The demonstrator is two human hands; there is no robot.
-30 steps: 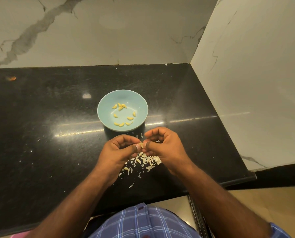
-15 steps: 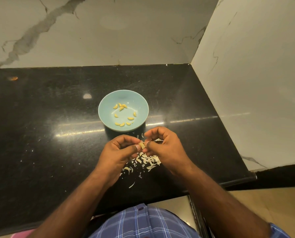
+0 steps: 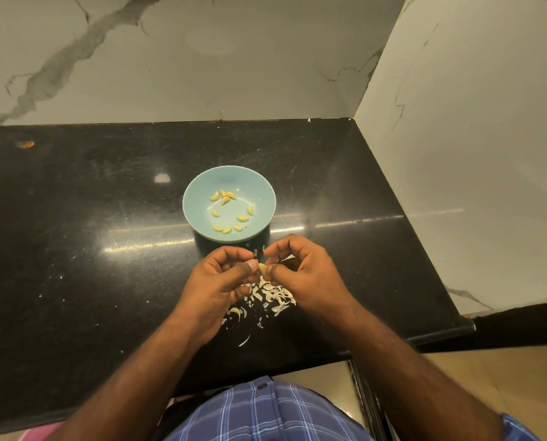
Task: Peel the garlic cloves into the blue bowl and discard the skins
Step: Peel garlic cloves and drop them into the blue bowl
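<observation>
The left hand [image 3: 221, 278] and the right hand [image 3: 300, 275] both pinched one small pale garlic clove [image 3: 262, 268] just in front of the round light-blue ceramic bowl [image 3: 265, 198]. Better to peel with thumbnails over the white papery skins [image 3: 272, 294]. How much skin remained was hidden by the fingertips.

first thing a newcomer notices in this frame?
The two hands meeting over the black counter: left hand and right hand pinch one garlic clove between them. Just beyond sits the blue bowl with peeled cloves inside, and a pale heap of skins lies under the hands.
</observation>
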